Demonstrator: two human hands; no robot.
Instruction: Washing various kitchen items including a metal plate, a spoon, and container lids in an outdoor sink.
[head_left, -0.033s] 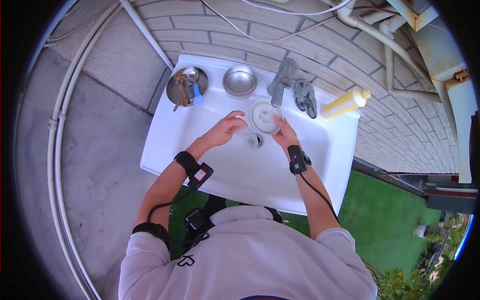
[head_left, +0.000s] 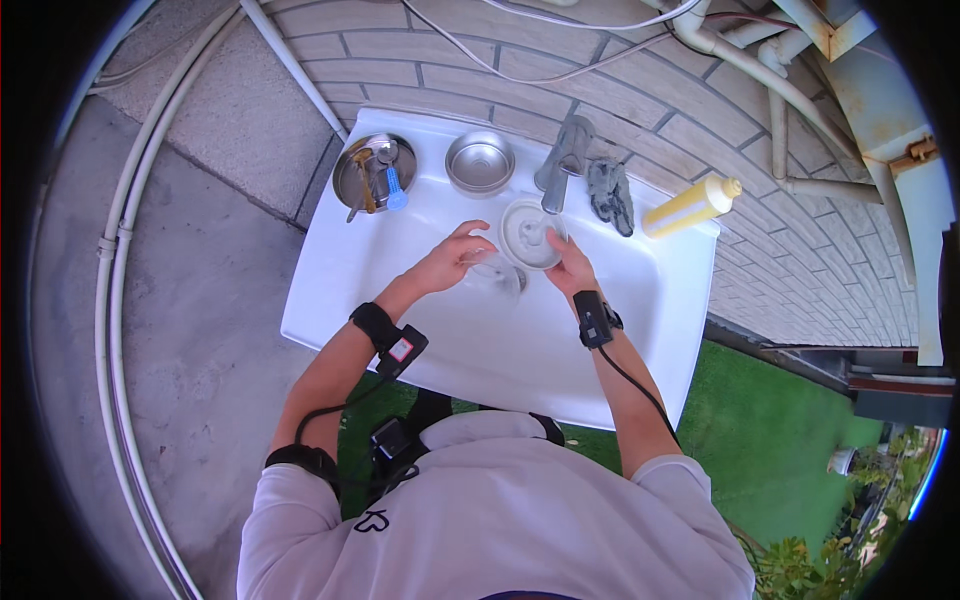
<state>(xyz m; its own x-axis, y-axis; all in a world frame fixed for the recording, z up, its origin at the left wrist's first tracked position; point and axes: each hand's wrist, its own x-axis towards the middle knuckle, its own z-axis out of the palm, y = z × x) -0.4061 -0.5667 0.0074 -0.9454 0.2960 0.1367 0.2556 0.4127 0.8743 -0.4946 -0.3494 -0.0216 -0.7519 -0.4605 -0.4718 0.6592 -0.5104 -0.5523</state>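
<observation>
My right hand (head_left: 568, 262) grips the rim of a shallow, round, pale dish (head_left: 514, 255) under the tap (head_left: 556, 195). Water seems to pool or run in the middle of the dish. Just left of it, my left hand (head_left: 462, 256) is closed on a clear see-through vessel (head_left: 497, 283), perhaps a glass or plastic bowl; its outline is faint against the white sink (head_left: 420, 320). Both hands are over the basin near the drain, close together but apart.
On the sink's back ledge stand a steel pan (head_left: 345, 185) holding several spoons and a blue-handled brush-like tool (head_left: 396, 192), a steel bowl (head_left: 480, 162), a crumpled grey cloth (head_left: 611, 195) and a yellow bottle (head_left: 690, 208). A brick wall (head_left: 450, 80) rises behind.
The clear vessel has shifted slightly beside the dish, and the water in the dish looks different. My arms stay in nearly the same place.
</observation>
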